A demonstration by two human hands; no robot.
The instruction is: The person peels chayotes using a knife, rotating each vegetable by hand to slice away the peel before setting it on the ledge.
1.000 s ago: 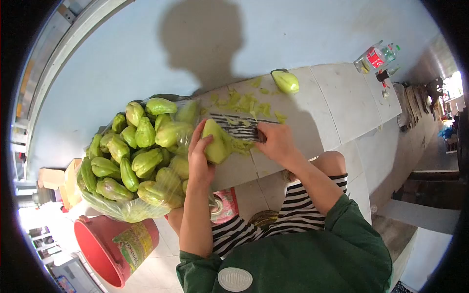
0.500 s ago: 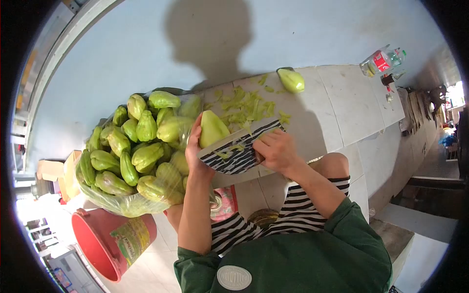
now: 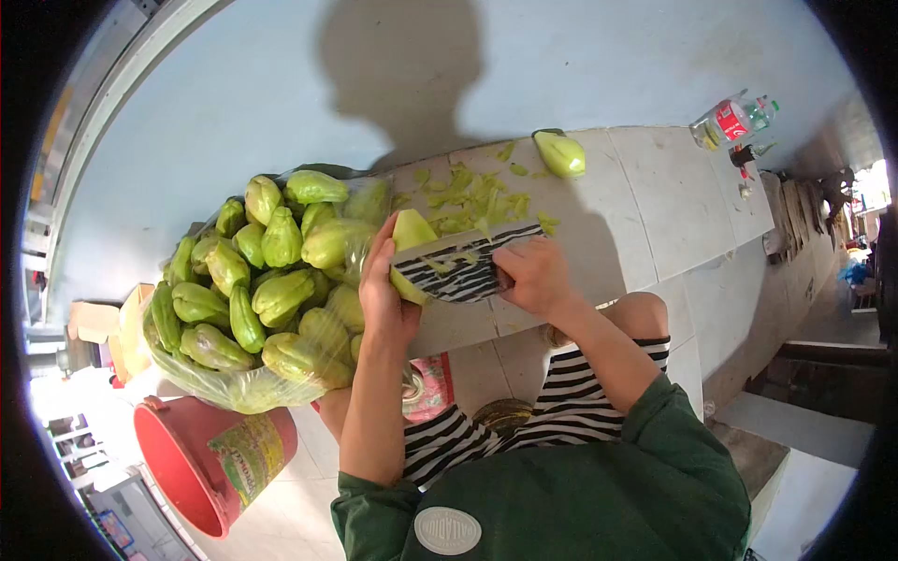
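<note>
My left hand (image 3: 380, 297) is wrapped around a pale green chayote (image 3: 412, 230), partly peeled. My right hand (image 3: 537, 277) grips the handle of a wide-bladed cleaver (image 3: 458, 269). Its shiny blade mirrors black and white stripes, and bits of green peel cling to it. The blade lies across the chayote and covers part of it. Behind the blade, strips of green peel (image 3: 475, 198) are scattered over the tiled ledge (image 3: 589, 238). Left of my left hand bulges a clear plastic bag (image 3: 253, 397) of several unpeeled chayotes (image 3: 281, 238).
Against the wall lies another pale chayote (image 3: 561, 154). A plastic bottle (image 3: 731, 120) with a red label is at the ledge's far right. Below the bag, a red bucket (image 3: 187, 458) tilts on the floor beside a cardboard box (image 3: 131, 332). My knees flank the ledge's near edge.
The cleaver has shifted upward and its blade has turned more level, baring the chayote's lower end. My right hand has risen slightly with it. My left hand still holds the chayote.
</note>
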